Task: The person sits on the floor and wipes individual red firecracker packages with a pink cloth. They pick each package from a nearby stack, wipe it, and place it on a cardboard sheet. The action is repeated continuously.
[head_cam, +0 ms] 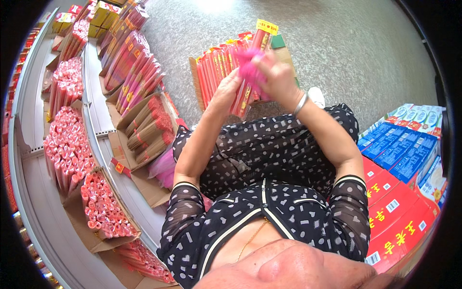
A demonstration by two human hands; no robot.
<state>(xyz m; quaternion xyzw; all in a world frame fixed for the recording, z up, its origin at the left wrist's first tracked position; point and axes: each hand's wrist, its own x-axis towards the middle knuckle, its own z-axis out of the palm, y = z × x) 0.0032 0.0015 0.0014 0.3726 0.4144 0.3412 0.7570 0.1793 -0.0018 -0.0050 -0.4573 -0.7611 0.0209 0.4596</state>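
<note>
A long, clear-wrapped packet of red sticks (pixel 242 103) with a yellow header card is held at a slant in front of me. My left hand (pixel 230 83) grips its lower part. My right hand (pixel 276 74), with a silver bangle on the wrist, holds a bright pink cloth (pixel 252 70) against the packet. Cloth and right hand are blurred, and together they hide the packet's middle. Just beyond and below stands an open cardboard box (pixel 195 81) packed with similar red packets (pixel 216 67), partly covered by my hands.
At left, metal shelves (pixel 97 123) carry cardboard boxes of pink-tipped wrapped bundles (pixel 68 141) and brown incense sticks (pixel 149 126). Stacked red cartons (pixel 393 224) and blue cartons (pixel 400 144) stand close on my right. Grey speckled floor (pixel 346 47) lies ahead.
</note>
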